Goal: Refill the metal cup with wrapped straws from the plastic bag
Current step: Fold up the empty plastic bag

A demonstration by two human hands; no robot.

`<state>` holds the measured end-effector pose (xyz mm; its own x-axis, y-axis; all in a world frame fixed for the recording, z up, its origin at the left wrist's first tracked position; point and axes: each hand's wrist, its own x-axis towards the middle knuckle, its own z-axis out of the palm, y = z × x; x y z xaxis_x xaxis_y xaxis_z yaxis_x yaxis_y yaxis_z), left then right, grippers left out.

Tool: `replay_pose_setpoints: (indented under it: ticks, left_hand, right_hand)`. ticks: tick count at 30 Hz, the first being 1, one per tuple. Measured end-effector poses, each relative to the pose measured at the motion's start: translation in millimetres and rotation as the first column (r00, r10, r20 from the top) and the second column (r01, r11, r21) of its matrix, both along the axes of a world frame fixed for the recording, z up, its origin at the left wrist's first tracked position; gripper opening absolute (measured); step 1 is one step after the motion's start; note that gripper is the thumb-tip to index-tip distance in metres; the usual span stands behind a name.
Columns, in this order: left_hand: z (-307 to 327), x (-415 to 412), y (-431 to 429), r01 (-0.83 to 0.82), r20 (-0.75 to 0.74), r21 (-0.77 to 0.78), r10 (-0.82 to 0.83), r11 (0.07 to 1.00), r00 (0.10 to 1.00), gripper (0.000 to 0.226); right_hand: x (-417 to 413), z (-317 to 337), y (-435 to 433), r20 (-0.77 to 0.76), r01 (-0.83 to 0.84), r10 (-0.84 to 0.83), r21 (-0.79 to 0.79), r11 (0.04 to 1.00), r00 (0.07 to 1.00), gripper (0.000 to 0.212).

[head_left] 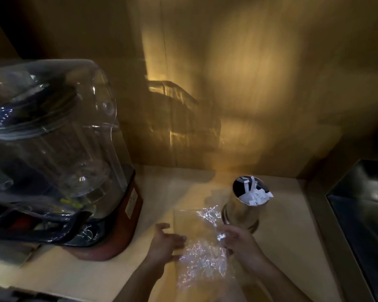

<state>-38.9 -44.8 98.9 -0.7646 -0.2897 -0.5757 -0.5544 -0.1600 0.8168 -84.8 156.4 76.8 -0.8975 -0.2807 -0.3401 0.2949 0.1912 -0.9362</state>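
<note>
Hands meet over a crinkled clear plastic bag [202,256] lying on the pale tabletop [292,232]. The left hand [165,241] lies spread at the bag's left edge, fingers loose and touching the film without closing on it. The right hand [238,240] sits at the bag's right edge with fingers curled into the plastic, pinching a fold of it. Just beyond the bag's far right corner stands the metal cup [246,207], upright, its base close to the right hand. White wrapped straws [256,196] poke from the cup's mouth, bunched toward its right side. Well to the left of the bag stands a blender [59,153] with a clear cover and a red base.
</note>
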Motion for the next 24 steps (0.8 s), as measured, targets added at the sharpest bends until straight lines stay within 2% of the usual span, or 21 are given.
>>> replay_pose_setpoints:
  ticks: [4,7,9,13,16,20,22,24]
  left_hand:
    - [-16,4,-5,-0.016,0.024,-0.044,0.017,0.999,1.0,0.028]
    - [-23,-3,-10,0.035,0.011,-0.123,-0.034,0.992,0.999,0.018]
    - [-24,-13,-14,0.067,-0.017,-0.192,-0.072,0.979,0.997,0.023]
    - [-30,-41,-20,0.155,-0.049,-0.353,-0.184,0.922,0.982,0.045]
    - [-39,-62,-23,0.218,-0.058,-0.393,-0.261,0.893,0.964,0.06]
    - [-55,-79,-28,0.251,-0.09,-0.435,-0.32,0.865,0.943,0.065]
    - [-67,-84,-30,0.316,-0.025,-0.547,-0.392,0.776,0.92,0.067]
    - [-78,-85,-32,0.441,0.147,-0.683,-0.482,0.582,0.864,0.069]
  right_hand:
    - [-1,-15,-10,0.073,0.019,-0.02,0.01,1.0,0.997,0.032]
    - [-10,-20,-21,0.066,0.027,-0.03,0.039,0.999,0.997,0.02]
    - [-20,-20,-27,0.031,0.038,-0.04,0.07,0.997,0.999,0.019]
    - [-44,-22,-40,0.01,0.032,-0.033,0.09,0.995,0.999,0.037]
    - [-59,-31,-49,0.017,0.011,-0.014,0.127,0.992,1.0,0.041]
    - [-72,-43,-57,0.01,-0.042,0.041,0.235,0.971,0.999,0.052]
    - [-79,-49,-58,-0.038,-0.113,0.139,0.396,0.911,0.99,0.063]
    - [-82,-54,-59,-0.038,-0.202,0.259,0.52,0.83,0.965,0.068]
